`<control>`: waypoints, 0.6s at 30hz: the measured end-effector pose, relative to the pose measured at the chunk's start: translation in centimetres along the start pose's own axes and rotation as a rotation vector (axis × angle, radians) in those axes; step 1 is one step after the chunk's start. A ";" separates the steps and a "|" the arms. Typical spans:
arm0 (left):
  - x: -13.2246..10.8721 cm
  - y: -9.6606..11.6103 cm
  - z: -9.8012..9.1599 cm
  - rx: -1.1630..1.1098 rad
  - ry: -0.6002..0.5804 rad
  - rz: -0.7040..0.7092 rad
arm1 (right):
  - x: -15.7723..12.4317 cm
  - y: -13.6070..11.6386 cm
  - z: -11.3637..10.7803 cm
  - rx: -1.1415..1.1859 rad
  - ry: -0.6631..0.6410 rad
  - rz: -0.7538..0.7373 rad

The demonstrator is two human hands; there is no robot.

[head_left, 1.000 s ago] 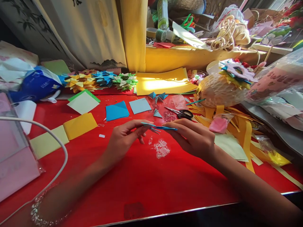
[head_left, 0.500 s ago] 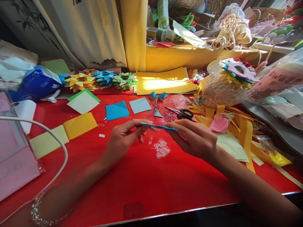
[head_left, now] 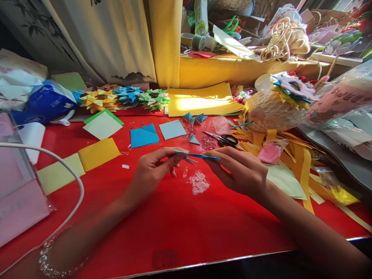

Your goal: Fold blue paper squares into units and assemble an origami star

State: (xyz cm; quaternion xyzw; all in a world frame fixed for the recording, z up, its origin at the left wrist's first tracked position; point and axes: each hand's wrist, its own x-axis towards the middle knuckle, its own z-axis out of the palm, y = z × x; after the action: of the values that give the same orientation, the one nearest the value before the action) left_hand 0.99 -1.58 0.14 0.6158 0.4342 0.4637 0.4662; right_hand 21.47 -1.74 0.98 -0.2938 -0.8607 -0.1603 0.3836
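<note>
Between my hands is a folded blue paper piece [head_left: 195, 155], seen nearly edge-on above the red table. My left hand [head_left: 155, 164] pinches its left end between thumb and fingers. My right hand [head_left: 240, 168] grips the right end, thumb below and fingers along the top. Thin paper points stick out under its middle. Beyond my hands lie a stack of blue paper squares [head_left: 144, 135], a pale blue square [head_left: 172, 129] and several small folded blue triangles [head_left: 194, 138]. Black-handled scissors [head_left: 227, 140] rest just past my right fingers.
Yellow paper strips [head_left: 299, 170] and small bags crowd the right side. Clear plastic scraps [head_left: 199, 182] lie below my hands. A white cable [head_left: 78, 182] loops over the left. Folded paper rings [head_left: 100, 100] and yellow sheets [head_left: 200, 99] line the back of the red table [head_left: 180, 228].
Almost nothing differs. The blue paper piece is tilted very slightly, and its thin points hang a little lower; both hands keep their hold.
</note>
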 end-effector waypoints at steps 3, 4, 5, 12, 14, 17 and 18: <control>0.0 -0.1 -0.1 0.008 -0.004 0.000 | 0.1 -0.1 0.0 0.002 0.007 0.010; 0.0 -0.2 -0.1 0.008 -0.006 0.001 | 0.1 -0.2 0.0 0.005 0.012 0.012; 0.0 -0.2 -0.1 0.008 -0.009 0.003 | 0.1 -0.2 -0.1 0.009 0.012 0.013; -0.2 -0.4 -0.1 0.073 0.019 0.030 | 0.3 -0.5 -0.2 -0.037 -0.016 0.011; -0.2 -0.3 -0.1 0.111 0.028 0.048 | 0.5 -0.6 -0.3 -0.052 -0.024 0.001; -0.2 -0.2 0.0 0.172 0.022 0.076 | 0.6 -0.7 -0.4 -0.059 -0.027 -0.017; -0.2 -0.2 0.0 0.186 0.020 0.084 | 0.6 -0.7 -0.4 -0.057 -0.029 -0.019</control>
State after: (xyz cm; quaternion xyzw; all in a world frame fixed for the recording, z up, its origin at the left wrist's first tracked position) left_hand 0.91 -1.77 -0.11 0.6695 0.4537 0.4465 0.3828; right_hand 20.97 -2.25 1.71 -0.2988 -0.8641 -0.1842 0.3608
